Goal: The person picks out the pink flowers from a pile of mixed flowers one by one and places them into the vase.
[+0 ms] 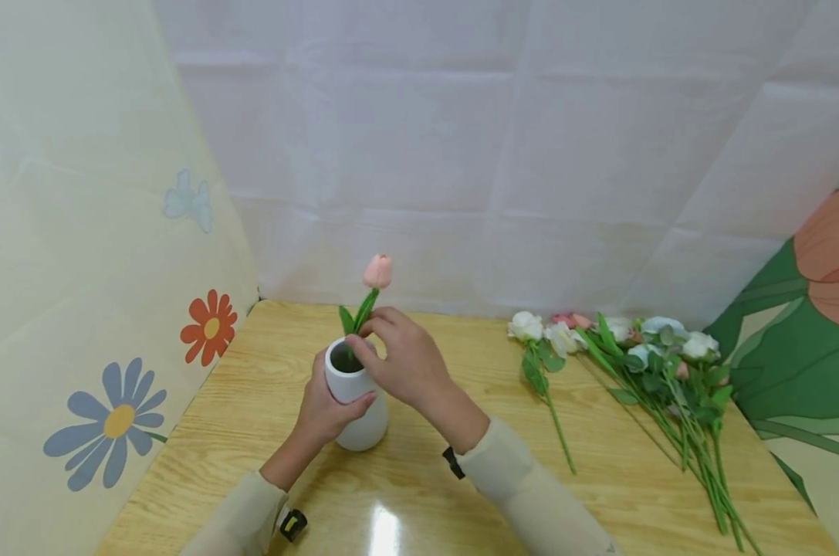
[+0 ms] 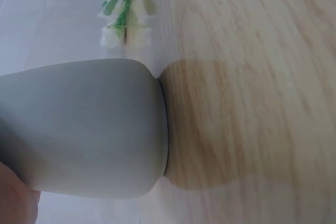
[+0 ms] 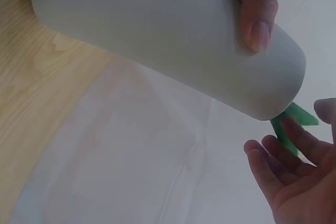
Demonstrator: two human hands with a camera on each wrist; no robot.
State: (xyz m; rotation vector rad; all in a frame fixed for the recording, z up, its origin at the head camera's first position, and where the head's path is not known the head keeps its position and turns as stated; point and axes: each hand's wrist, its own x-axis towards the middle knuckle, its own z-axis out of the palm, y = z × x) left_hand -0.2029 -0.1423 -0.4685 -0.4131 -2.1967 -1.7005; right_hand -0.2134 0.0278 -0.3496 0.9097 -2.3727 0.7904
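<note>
A white vase (image 1: 363,425) stands upright on the wooden table, its mouth tilted toward me in the head view. My left hand (image 1: 325,405) grips its side, thumb across the front; in the right wrist view the left thumb (image 3: 258,32) lies along the vase wall. A pink tulip (image 1: 377,272) with green leaves rises from the vase mouth, its lower stem inside. My right hand (image 1: 408,359) is at the rim beside the stem. In the right wrist view its fingers (image 3: 304,142) are loosely bent against a green leaf (image 3: 302,114), the thumb apart from them.
To the right on the table (image 1: 461,340) lies a pile of artificial flowers (image 1: 669,363), white, pink and pale blue, with long green stems toward me. A white rose (image 1: 526,327) lies at its left. A white backdrop (image 1: 419,154) closes off the back, printed cloths the sides.
</note>
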